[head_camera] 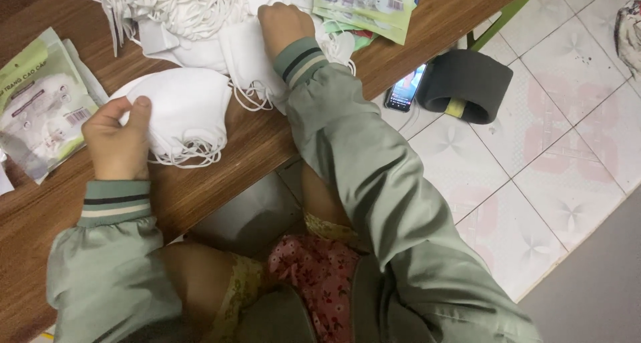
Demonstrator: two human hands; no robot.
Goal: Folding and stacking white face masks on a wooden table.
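My left hand [119, 139] grips the near edge of a stack of white face masks [181, 109] lying on the brown wooden table [264, 146], thumb on top. My right hand [282, 24] reaches farther back and rests, fingers curled, on a loose pile of white masks [193, 19] with tangled ear loops; whether it grips one is hidden. Both arms wear pale green sleeves with striped cuffs.
Packaged masks in green-and-clear bags lie at the table's left [41, 99] and at its far right [367, 6]. On the tiled floor to the right stand a phone with a lit screen [406, 89] and a dark grey stool [467, 83].
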